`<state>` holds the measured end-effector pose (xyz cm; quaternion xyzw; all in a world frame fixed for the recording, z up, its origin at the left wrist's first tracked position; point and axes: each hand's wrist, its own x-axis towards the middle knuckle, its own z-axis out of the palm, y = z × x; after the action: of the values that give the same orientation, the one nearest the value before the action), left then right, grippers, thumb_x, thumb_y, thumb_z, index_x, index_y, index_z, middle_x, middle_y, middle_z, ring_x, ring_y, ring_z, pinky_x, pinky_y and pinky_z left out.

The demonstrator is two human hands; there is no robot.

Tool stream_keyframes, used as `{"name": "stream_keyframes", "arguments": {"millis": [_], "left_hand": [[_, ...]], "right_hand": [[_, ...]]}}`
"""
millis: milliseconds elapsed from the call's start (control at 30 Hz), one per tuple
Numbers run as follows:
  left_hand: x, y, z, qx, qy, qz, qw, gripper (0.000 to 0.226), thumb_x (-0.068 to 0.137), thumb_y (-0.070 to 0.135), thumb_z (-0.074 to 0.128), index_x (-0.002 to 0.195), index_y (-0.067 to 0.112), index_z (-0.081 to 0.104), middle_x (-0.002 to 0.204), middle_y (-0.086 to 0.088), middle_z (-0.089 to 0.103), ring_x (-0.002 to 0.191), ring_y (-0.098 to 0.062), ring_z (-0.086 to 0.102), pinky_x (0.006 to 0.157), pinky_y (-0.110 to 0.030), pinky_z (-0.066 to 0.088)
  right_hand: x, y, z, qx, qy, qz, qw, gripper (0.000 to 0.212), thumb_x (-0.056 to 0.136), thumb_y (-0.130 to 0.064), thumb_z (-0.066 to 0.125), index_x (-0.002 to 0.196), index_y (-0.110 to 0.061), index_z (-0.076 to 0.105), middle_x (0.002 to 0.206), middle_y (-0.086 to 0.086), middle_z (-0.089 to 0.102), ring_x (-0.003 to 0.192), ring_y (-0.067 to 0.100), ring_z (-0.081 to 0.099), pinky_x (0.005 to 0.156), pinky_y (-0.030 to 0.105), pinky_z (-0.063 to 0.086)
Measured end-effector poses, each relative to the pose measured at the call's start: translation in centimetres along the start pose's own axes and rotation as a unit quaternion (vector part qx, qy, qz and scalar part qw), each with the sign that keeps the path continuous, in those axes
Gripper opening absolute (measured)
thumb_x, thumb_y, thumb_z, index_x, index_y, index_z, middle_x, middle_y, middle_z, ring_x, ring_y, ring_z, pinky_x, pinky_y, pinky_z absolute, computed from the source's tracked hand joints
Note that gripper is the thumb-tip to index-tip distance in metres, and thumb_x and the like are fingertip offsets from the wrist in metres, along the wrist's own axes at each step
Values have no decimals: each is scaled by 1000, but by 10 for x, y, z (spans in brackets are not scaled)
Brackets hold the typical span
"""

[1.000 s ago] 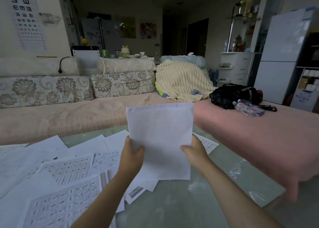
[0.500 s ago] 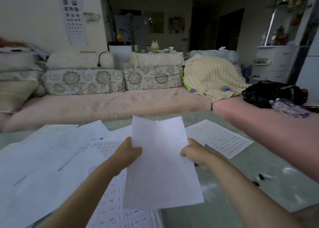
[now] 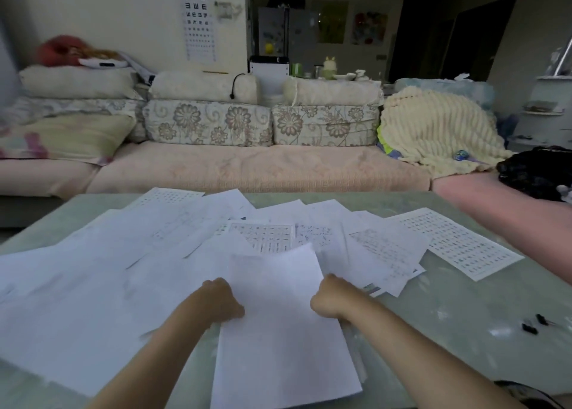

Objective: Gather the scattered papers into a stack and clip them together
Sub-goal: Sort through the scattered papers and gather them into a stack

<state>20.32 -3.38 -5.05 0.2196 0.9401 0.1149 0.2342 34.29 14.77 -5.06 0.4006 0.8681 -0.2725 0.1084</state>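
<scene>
A thin stack of white sheets (image 3: 283, 331) lies tilted low over the near part of the glass table (image 3: 464, 331). My left hand (image 3: 221, 300) grips its left edge and my right hand (image 3: 329, 298) grips its right edge, fingers curled round the paper. Several scattered papers (image 3: 123, 254) cover the table's left and middle, some blank, some printed with grids. One printed grid sheet (image 3: 458, 241) lies apart at the right. Two small black clips (image 3: 534, 323) lie on the glass at the right.
A pink sofa (image 3: 247, 167) with floral cushions runs behind the table. A cream blanket (image 3: 433, 130) and a black bag (image 3: 535, 173) lie on its right part. Bare glass shows right of the stack.
The stack has come down from upright in front of me to low and nearly flat over the table. The view has swung left and down, showing more scattered papers.
</scene>
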Motion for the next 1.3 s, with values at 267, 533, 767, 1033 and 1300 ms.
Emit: {"name": "stream_keyframes", "arguments": {"millis": [267, 533, 767, 1033, 1300], "left_hand": [[6, 0, 10, -64, 60, 20, 996, 55, 84, 41, 62, 122, 5, 45, 116, -14, 52, 96, -29, 60, 78, -34, 53], [12, 64, 8, -115, 204, 156, 959, 54, 90, 32, 60, 139, 17, 42, 131, -8, 49, 120, -26, 48, 98, -39, 45], [38, 188, 60, -70, 126, 312, 939, 54, 89, 38, 62, 138, 19, 46, 134, -4, 50, 122, -22, 46, 102, -35, 41], [68, 301, 123, 101, 62, 350, 929, 83, 81, 65, 57, 148, 22, 32, 156, -2, 26, 144, -23, 20, 116, -41, 22], [86, 312, 147, 157, 118, 339, 920, 73, 89, 64, 41, 148, 24, 29, 158, -1, 22, 144, -22, 20, 113, -41, 20]], "right_hand": [[1, 6, -1, -33, 13, -9, 999, 6, 82, -13, 43, 82, -10, 48, 88, 10, 52, 65, 26, 54, 49, 22, 38], [25, 64, -55, 26, 112, -76, 990, 49, 87, -28, 54, 135, -16, 57, 137, 7, 53, 113, 26, 61, 94, 33, 50], [65, 165, -109, 7, 177, -18, 984, 47, 87, -29, 59, 134, -27, 56, 139, 6, 45, 127, 27, 49, 106, 37, 42], [99, 284, -136, -96, 206, 71, 971, 73, 95, -53, 50, 155, -17, 28, 162, 11, 19, 148, 30, 19, 118, 39, 24], [117, 303, -134, -107, 270, 46, 956, 45, 95, -48, 50, 129, -20, 57, 128, 6, 59, 119, 27, 50, 93, 35, 45]]}}
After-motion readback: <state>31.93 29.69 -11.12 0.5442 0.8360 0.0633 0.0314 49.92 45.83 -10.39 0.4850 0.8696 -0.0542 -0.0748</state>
